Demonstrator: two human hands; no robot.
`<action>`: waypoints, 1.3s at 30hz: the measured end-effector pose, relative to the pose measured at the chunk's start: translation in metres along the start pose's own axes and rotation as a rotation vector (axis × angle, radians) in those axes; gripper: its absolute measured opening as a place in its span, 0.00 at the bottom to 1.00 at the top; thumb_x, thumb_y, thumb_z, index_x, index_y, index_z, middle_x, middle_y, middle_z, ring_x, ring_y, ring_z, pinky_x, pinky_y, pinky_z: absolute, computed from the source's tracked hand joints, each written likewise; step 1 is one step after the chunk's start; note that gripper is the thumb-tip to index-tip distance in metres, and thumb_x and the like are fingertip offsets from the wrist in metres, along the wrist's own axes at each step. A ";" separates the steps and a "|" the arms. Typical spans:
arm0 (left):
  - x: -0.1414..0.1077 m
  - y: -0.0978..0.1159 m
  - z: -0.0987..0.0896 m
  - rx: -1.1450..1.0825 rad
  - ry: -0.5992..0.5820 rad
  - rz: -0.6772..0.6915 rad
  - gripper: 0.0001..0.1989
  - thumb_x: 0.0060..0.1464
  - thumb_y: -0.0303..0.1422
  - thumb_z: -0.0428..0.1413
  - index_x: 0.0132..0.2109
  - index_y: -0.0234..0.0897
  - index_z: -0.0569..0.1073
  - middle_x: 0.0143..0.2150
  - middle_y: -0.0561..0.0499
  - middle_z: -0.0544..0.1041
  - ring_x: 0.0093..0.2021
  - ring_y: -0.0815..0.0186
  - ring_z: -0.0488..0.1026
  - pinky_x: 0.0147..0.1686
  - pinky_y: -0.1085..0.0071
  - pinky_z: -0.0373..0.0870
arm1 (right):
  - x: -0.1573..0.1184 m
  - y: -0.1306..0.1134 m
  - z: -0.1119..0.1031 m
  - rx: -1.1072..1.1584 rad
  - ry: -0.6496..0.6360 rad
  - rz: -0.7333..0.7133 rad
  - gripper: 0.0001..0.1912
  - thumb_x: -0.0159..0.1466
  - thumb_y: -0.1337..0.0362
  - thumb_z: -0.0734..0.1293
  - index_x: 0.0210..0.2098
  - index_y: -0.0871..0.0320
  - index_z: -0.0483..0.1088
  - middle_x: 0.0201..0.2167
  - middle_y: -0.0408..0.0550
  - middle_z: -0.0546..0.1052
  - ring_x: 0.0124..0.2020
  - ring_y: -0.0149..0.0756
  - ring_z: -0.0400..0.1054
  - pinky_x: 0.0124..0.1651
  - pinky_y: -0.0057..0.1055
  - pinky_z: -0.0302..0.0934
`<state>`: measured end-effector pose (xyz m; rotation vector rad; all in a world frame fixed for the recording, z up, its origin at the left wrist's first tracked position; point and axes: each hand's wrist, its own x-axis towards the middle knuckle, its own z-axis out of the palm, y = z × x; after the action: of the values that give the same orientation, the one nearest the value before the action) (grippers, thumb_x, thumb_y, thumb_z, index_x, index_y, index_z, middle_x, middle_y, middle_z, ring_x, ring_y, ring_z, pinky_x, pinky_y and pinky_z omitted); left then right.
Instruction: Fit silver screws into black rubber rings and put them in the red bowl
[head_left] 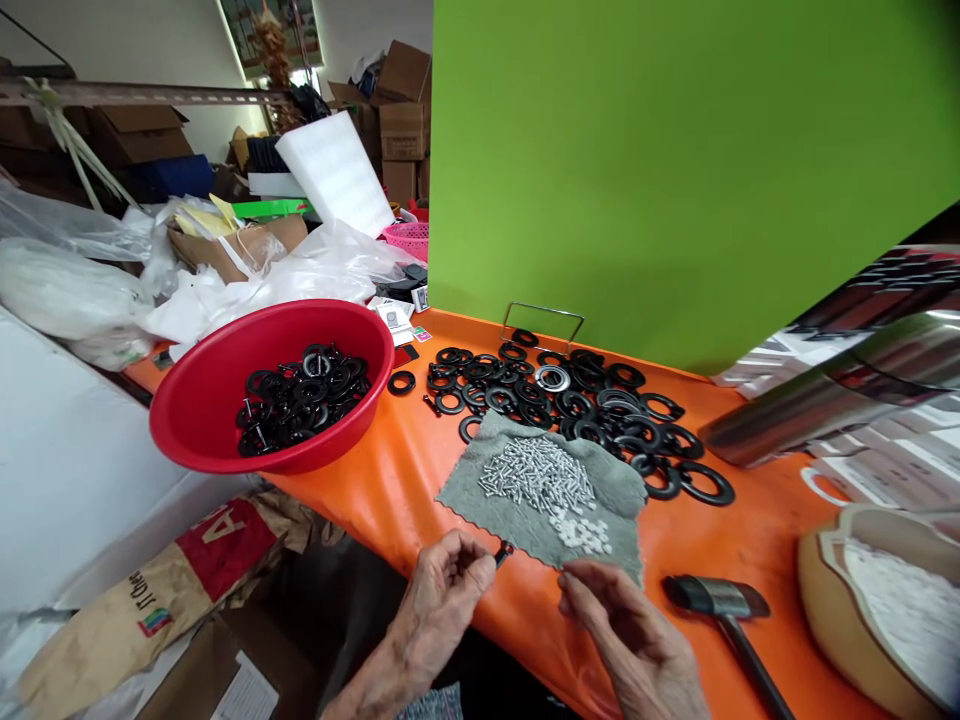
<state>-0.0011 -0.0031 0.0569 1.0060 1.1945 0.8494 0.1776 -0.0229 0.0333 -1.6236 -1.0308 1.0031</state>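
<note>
My left hand (439, 600) pinches a small black part (504, 553) at the near edge of the orange tabletop (420, 520). My right hand (626, 630) has its fingertips close together just below a grey cloth (469, 495); whether they hold anything small cannot be seen. On the cloth lie a heap of silver screws (536, 475) and some small white pieces (581, 532). Many black rings (555, 400) are scattered behind it. A red basin (195, 420) to the left holds more black rings, some with screws through them. A black-headed mallet (716, 598) lies right of my right hand.
A green board (660, 180) stands along the table's back edge, with a wire stand (541, 322) before it. A tan bowl (817, 590) of white pieces sits at the right. Plastic bags, foam and cardboard boxes are piled behind the basin.
</note>
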 end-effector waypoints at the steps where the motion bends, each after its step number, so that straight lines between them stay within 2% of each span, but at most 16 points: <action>1: -0.001 -0.002 0.001 0.047 0.011 0.036 0.11 0.53 0.40 0.54 0.35 0.34 0.69 0.30 0.52 0.68 0.31 0.68 0.64 0.35 0.72 0.63 | -0.005 -0.007 0.004 0.063 -0.052 0.046 0.19 0.51 0.46 0.71 0.31 0.55 0.73 0.24 0.45 0.75 0.26 0.35 0.69 0.29 0.28 0.65; 3: -0.005 -0.004 0.004 0.170 0.046 0.132 0.08 0.54 0.36 0.53 0.35 0.35 0.70 0.32 0.50 0.70 0.33 0.67 0.66 0.37 0.71 0.64 | -0.013 -0.020 0.009 0.142 -0.120 0.106 0.17 0.53 0.49 0.72 0.34 0.55 0.74 0.24 0.43 0.75 0.27 0.33 0.68 0.30 0.26 0.63; 6: -0.010 -0.004 0.008 0.331 0.093 0.286 0.04 0.55 0.31 0.51 0.35 0.36 0.70 0.34 0.49 0.72 0.35 0.66 0.68 0.38 0.70 0.67 | -0.021 -0.027 0.013 0.229 -0.114 0.139 0.16 0.54 0.51 0.72 0.35 0.55 0.73 0.24 0.41 0.73 0.27 0.31 0.65 0.30 0.25 0.61; 12: -0.013 -0.004 0.011 0.473 0.133 0.466 0.04 0.56 0.26 0.51 0.34 0.37 0.69 0.32 0.51 0.71 0.33 0.67 0.69 0.36 0.72 0.69 | -0.022 -0.010 0.017 0.327 -0.179 0.164 0.17 0.57 0.49 0.71 0.36 0.56 0.71 0.24 0.41 0.71 0.27 0.29 0.62 0.31 0.24 0.60; 18: -0.014 -0.007 0.011 0.507 0.121 0.521 0.05 0.57 0.24 0.50 0.35 0.36 0.68 0.32 0.51 0.71 0.33 0.67 0.70 0.36 0.73 0.69 | -0.024 -0.004 0.021 0.546 -0.194 0.256 0.14 0.56 0.54 0.73 0.36 0.54 0.72 0.26 0.40 0.72 0.28 0.26 0.64 0.32 0.19 0.60; 24: -0.015 -0.011 0.011 0.520 0.116 0.534 0.05 0.57 0.23 0.49 0.35 0.36 0.68 0.33 0.51 0.70 0.34 0.67 0.70 0.36 0.73 0.69 | -0.024 -0.007 0.018 0.706 -0.200 0.376 0.14 0.52 0.58 0.77 0.36 0.54 0.76 0.34 0.42 0.74 0.33 0.28 0.68 0.39 0.22 0.65; 29: -0.014 -0.014 0.011 0.538 0.073 0.546 0.06 0.56 0.22 0.49 0.36 0.36 0.68 0.33 0.51 0.69 0.34 0.67 0.69 0.36 0.73 0.68 | -0.026 -0.001 0.018 0.582 -0.181 0.312 0.15 0.52 0.55 0.76 0.36 0.54 0.74 0.28 0.41 0.72 0.29 0.27 0.65 0.35 0.21 0.63; 32: -0.015 -0.014 0.010 0.555 0.042 0.546 0.07 0.56 0.21 0.49 0.37 0.35 0.68 0.33 0.50 0.68 0.34 0.67 0.68 0.36 0.73 0.68 | -0.027 0.003 0.019 0.522 -0.168 0.267 0.15 0.54 0.54 0.75 0.36 0.54 0.73 0.28 0.40 0.71 0.28 0.27 0.63 0.32 0.21 0.61; 39: -0.015 -0.016 0.008 0.548 -0.002 0.547 0.08 0.56 0.20 0.49 0.37 0.35 0.69 0.33 0.50 0.68 0.34 0.68 0.68 0.36 0.74 0.68 | -0.025 0.009 0.017 0.476 -0.236 0.276 0.12 0.57 0.54 0.73 0.35 0.53 0.71 0.27 0.38 0.67 0.27 0.25 0.58 0.31 0.19 0.58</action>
<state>0.0043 -0.0236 0.0475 1.8357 1.1930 0.9544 0.1552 -0.0439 0.0249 -1.2893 -0.6536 1.5245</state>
